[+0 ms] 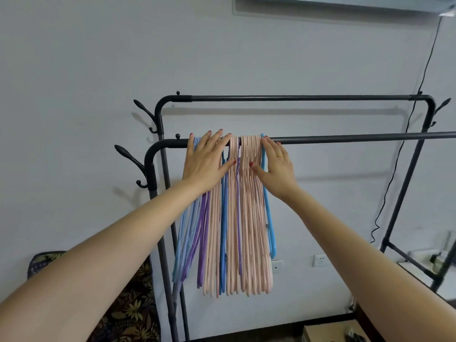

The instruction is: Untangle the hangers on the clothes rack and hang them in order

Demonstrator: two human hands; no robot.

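Nearest the camera, two bare forearms reached forward and up toward the front rail (pixel 357 138) of the black clothes rack (pixel 158 183). The left hand (pixel 206 164) lay flat and spread across the left part of the hangers (pixel 237 218), fingers splayed and released, their tips at the rail, the thumb pointing right across a blue and a pink hanger. The right hand (pixel 277 164) rested open against the right edge of the bunch, a ring on one finger, fingertips touching the rail beside the outermost blue hanger (pixel 269 218) and the thumb stretched left over the pink ones. Neither hand had closed on anything.

The hangers hung in one tight pack near the left end of the front rail, between the two hands, their long sides dropping straight down from the hooks. Pale blue and purple ones sat at the left, pink filled the middle and right, with single blue and purple hangers mixed in. The pack lay directly under both palms, so either hand was equally close; the bare stretch of rail ran off to the right, past the right hand, which probably made that the side to slide sorted hangers toward.

Behind stood the rack's rear rail (pixel 296 97), bare, side hooks (pixel 145 114) at the left post, then the white wall with a dangling black cable (pixel 404 144) and sockets (pixel 319 260) low down.
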